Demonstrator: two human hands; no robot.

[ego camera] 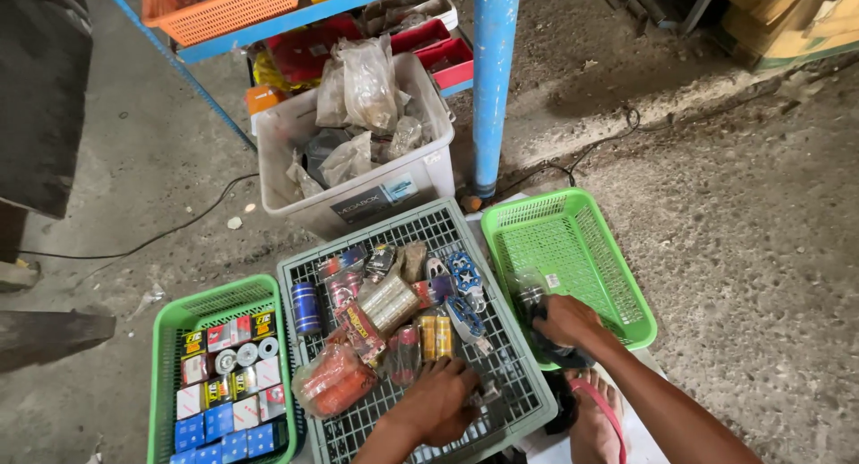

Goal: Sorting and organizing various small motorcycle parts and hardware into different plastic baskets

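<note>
- The left hand (440,400) rests palm-down on the grey tray (523,394), fingers curled over a small metal part (488,394) near its front edge.
- The right hand (565,321) grips a dark bagged part (537,314) at the lower-left corner of the empty green basket (582,249).
- Packaged parts crowd the grey tray; another green basket (170,339) of small boxes sits left.

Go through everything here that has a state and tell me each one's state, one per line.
Right green plastic basket: nearly empty.
Left green plastic basket: packed with small boxes.
Grey plastic tray: scattered with packets.
White plastic bin: open, full of bags.
Right hand: gripping dark bagged part.
Left hand: resting on tray.
</note>
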